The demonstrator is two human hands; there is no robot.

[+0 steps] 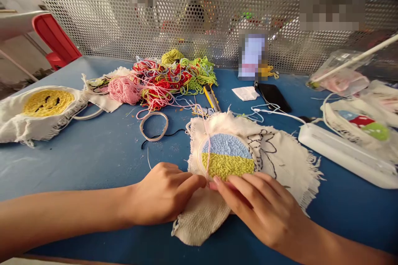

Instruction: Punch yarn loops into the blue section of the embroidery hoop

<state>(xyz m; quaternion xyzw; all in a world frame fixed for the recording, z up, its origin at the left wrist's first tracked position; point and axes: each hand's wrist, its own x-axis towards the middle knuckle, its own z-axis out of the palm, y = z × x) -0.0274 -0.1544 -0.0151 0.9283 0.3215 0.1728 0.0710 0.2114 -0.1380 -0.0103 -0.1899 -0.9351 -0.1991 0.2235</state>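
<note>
A piece of cream cloth [289, 161] with frayed edges lies in front of me, stretched in a round embroidery hoop [199, 161]. Inside the hoop, looped yarn fills a disc, light blue [226, 145] above and yellow-green [230, 165] below. A pale pink yarn strand [208, 145] crosses the hoop down to my fingertips. My left hand [168, 192] is closed at the hoop's near edge, pinching that strand. Beside it, my right hand [267, 205] has its fingers closed around a small pink object [214, 184], mostly hidden, whose kind I cannot make out.
A tangled yarn heap [168, 78] and a yellow box cutter [211, 97] lie beyond the hoop. To the left are an empty hoop [154, 126] and a yellow-face embroidery [49, 102]. A white power strip [345, 153], black power bank [275, 97] and propped phone [252, 56] stand right.
</note>
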